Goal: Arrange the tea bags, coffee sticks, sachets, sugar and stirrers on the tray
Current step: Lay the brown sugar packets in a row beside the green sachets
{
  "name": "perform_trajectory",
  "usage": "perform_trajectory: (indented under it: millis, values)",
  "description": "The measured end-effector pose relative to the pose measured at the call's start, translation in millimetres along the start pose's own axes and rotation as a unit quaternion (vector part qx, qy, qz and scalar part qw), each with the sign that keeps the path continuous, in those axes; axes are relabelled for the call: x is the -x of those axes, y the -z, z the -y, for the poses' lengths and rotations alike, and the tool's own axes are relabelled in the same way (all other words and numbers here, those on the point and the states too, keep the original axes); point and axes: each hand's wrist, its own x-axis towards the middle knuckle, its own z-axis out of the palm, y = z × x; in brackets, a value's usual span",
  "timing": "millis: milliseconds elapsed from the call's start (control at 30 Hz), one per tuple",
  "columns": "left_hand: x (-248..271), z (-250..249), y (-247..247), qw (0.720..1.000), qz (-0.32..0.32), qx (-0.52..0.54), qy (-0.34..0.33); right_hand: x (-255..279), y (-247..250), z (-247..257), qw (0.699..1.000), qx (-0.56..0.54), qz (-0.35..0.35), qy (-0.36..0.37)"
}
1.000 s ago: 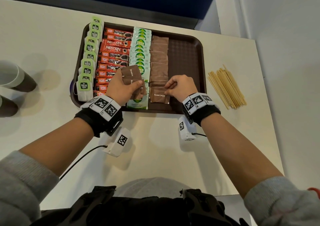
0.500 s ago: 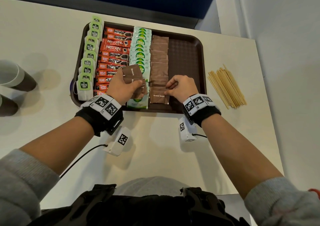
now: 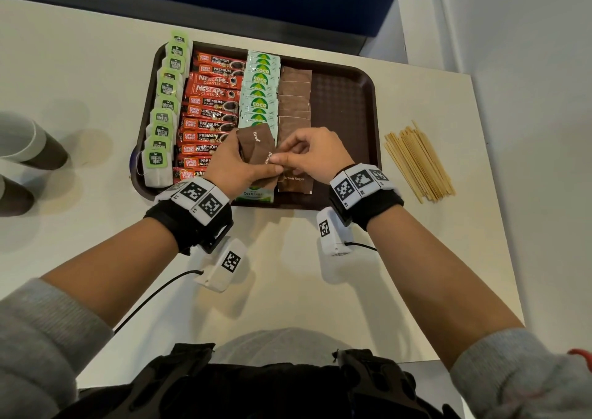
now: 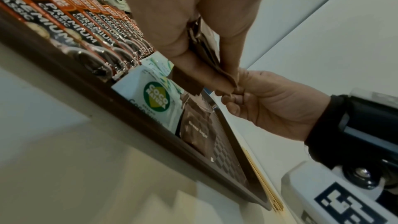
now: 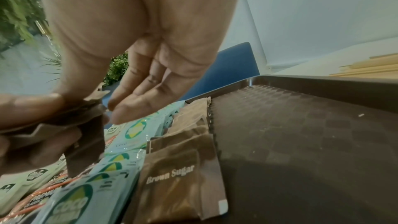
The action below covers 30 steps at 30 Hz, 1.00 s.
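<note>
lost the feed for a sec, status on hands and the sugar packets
Left hand holds a bunch of brown sugar packets. Right hand pinches one of them. Stirrers off the tray, nothing in the way.

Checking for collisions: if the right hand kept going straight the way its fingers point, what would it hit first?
Probably the brown sugar packets held in the left hand; the right hand points leftward at them and already pinches one packet's edge.

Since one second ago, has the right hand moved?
Yes. The right hand went left, off the Brown Sugar packet lying at the tray front, to pinch the packets held by the left hand.
</note>
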Motion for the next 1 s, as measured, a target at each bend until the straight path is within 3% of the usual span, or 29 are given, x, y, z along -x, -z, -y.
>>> perform_trajectory:
  millis: [300, 500, 667, 833, 1000]
  values:
    - [7, -11, -6, 0.999, -0.041, -0.014, 0.000, 1, 10, -3, 0.999, -0.051, 0.004, 0.016]
    - [5, -8, -3, 0.997, -0.038, -0.061, -0.010, 1, 20, -1, 0.995, 0.061, 0.013, 0.074]
    - [5, -6, -8, 0.999, 0.001, -0.036, 0.007, 2, 14, -1, 0.998, 0.012, 0.013, 0.065]
    - [4, -5, -5, 0.997, -0.026, -0.064, -0.015, 3, 15, -11, 1.000, -0.009, 0.027, 0.002]
    - [1, -3, -1, 0.995, -0.054, -0.084, -0.015, 3, 20, -19, 1.000, 0.026, 0.008, -0.001]
